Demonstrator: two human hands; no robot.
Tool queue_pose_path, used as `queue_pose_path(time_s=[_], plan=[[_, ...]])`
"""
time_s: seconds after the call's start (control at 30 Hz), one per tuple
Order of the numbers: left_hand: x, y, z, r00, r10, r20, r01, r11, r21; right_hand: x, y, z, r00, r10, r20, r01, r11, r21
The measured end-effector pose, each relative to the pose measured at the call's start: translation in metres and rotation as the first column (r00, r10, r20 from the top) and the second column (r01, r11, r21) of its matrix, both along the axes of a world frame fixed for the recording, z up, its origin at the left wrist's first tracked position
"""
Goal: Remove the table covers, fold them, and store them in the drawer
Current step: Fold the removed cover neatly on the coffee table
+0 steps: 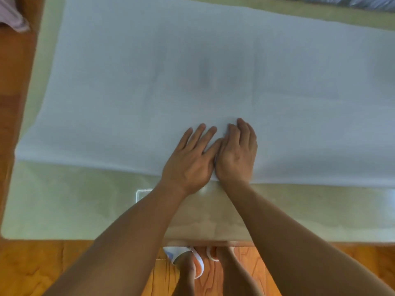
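Smoothing the white table cover [213, 82] comes first: we press both palms flat at its near edge, around 6 o'clock on the table [64, 210], and should sweep outward toward 3 and 9 o'clock so the layers lie even before the next fold. Our left hand [190, 154] lies with fingers straight and spread, gripping nothing; our right hand [237, 152] presses too, fingers slightly bent and together, thumb side touching the left. We count one cover, two hands, one table.
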State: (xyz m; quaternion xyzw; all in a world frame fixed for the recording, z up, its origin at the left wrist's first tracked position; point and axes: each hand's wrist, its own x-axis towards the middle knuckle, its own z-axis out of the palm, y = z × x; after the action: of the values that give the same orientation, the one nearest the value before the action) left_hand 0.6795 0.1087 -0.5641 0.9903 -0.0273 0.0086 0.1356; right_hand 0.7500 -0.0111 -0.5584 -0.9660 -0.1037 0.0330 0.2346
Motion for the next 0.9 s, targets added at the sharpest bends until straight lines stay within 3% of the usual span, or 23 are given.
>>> queue_pose_path(time_s=[0.07, 0.2, 0.33, 0.53, 0.7, 0.83, 0.9], plan=[[0.006, -0.006, 0.001, 0.997, 0.058, 0.041, -0.057, 0.998, -0.026, 0.0, -0.001, -0.002, 0.999, 0.021, 0.029, -0.019, 0.999, -0.051], [0.025, -0.03, 0.004, 0.936, 0.339, 0.093, -0.325, 0.936, -0.136, 0.0, 0.001, -0.003, 0.997, 0.018, 0.076, -0.01, 0.995, -0.103], [0.026, -0.034, -0.003, 0.927, 0.355, 0.116, -0.331, 0.925, -0.185, 0.001, 0.001, -0.004, 0.995, 0.025, 0.095, -0.012, 0.991, -0.133], [-0.016, 0.038, 0.007, 0.938, 0.341, -0.063, -0.338, 0.939, 0.06, 0.002, 0.001, -0.008, 0.989, 0.006, 0.149, 0.01, 0.994, -0.107], [-0.093, 0.163, 0.014, 0.809, 0.564, -0.166, -0.526, 0.821, 0.224, 0.001, 0.005, -0.01, 0.974, -0.012, 0.227, 0.032, 0.996, -0.083], [-0.144, 0.252, 0.024, 0.663, 0.705, -0.254, -0.667, 0.709, 0.229, 0.001, 0.007, -0.012, 0.966, -0.019, 0.259, 0.047, 0.994, -0.099], [-0.153, 0.266, 0.024, 0.656, 0.712, -0.249, -0.662, 0.702, 0.263, 0.0, 0.007, -0.012, 0.962, -0.021, 0.274, 0.053, 0.993, -0.109]])
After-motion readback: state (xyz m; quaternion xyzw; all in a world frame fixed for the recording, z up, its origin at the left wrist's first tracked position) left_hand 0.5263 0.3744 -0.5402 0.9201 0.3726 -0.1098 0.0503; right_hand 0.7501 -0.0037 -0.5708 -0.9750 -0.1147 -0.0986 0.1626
